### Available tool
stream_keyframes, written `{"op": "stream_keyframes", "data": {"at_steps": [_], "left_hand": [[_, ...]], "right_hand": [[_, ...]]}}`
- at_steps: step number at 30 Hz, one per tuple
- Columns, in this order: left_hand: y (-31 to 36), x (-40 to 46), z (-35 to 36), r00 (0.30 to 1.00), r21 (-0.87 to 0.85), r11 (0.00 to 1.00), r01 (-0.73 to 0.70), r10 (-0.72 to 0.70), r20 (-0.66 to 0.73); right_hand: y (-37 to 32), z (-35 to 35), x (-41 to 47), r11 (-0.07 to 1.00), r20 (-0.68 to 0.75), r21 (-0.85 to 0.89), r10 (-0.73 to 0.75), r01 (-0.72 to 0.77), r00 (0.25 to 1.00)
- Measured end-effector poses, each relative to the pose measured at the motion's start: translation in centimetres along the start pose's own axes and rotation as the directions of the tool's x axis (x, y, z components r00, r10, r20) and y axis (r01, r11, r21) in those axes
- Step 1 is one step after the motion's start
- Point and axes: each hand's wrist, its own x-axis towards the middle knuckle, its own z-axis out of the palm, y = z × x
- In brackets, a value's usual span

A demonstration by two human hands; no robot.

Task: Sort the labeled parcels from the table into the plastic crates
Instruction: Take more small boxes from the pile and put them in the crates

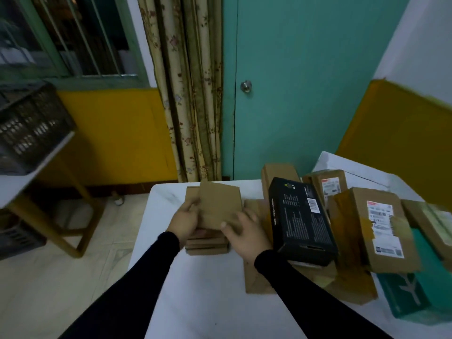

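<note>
While a heap of parcels is crowding the white table (208,289) toward three o'clock, the nearest obstacle is a long black printed carton (299,221) lying tilted just beside the right hand (244,231), with a brown cardboard box bearing a white shipping label (376,228) leaning beyond it at three o'clock and another labelled brown box (330,185) sitting behind at two o'clock. A teal box (415,297) is lying at the table's edge near four o'clock, partly under the brown ones, and a flat brown cardboard packet (256,277) is lying under the right wrist. Well apart at nine o'clock, a dark slatted plastic crate (31,126) is resting on a small white-topped wooden side table (29,177), and another dark crate (17,238) is sitting on the floor below it. Both hands are holding a thin brown cardboard parcel (220,206) tilted up above a low stack of similar flat brown parcels (208,244) at twelve o'clock from the person. The left hand (187,220) is gripping the parcel's left edge, fingers curled round it; the right hand's fingers are spreading over its lower right corner, thumb pressing the face. Both forearms, in black sleeves (146,277), are reaching forward and converging on the parcel.
</note>
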Motion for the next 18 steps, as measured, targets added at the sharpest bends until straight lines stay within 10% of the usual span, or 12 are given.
{"op": "stream_keyframes", "data": {"at_steps": [7, 12, 18], "left_hand": [[6.8, -3.9, -6.5, 0.998, -0.146, 0.987, 0.07, -0.069, 0.014], [7.2, -6.2, -8.1, 0.987, 0.062, 0.986, -0.156, 0.158, -0.036], [4.6, -7.9, -9.9, 0.969, 0.068, 0.987, -0.143, 0.126, 0.211]], "right_hand": [[-6.2, -4.3, -1.2, 0.871, -0.155, 0.072, -0.472, 0.486, 0.868], [-8.6, -5.9, -1.1, 0.801, -0.292, 0.464, -0.263, 0.377, 0.92], [-11.1, -5.3, 0.0, 0.596, -0.267, 0.78, 0.039, 0.192, 0.963]]}}
